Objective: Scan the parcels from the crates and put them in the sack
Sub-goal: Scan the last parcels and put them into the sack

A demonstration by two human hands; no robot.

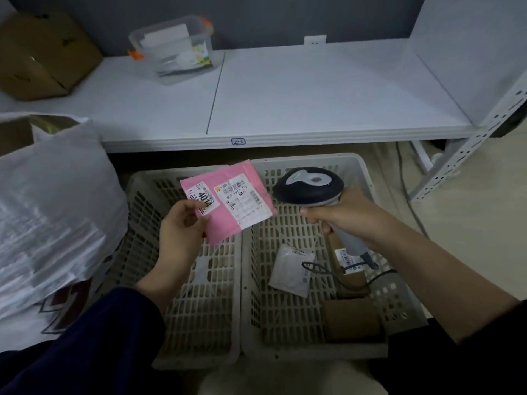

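Presently, left hand (182, 223) pinching pink parcel (228, 201) above left crate (142, 195), right hand (339, 212) gripping barcode scanner (308, 185) just right of parcel, white sack (51, 201) far left, remaining parcels in right crate (362, 172).

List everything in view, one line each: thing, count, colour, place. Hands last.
left crate: one, off-white, on the floor.
right crate: one, off-white, beside the left crate.
pink parcel: one, pink with white labels, held over the crates.
scanner: one, dark head, grey handle, over the right crate.
white pouch: one, in the right crate.
brown boxes: two, in the right crate.
sack: one, white, left of the crates.
shelf: one, white, behind the crates.
clear tub: one, orange clips, on the shelf.
cardboard box: one, brown, shelf's left end.
left hand: pinches the pink parcel.
right hand: grips the scanner.
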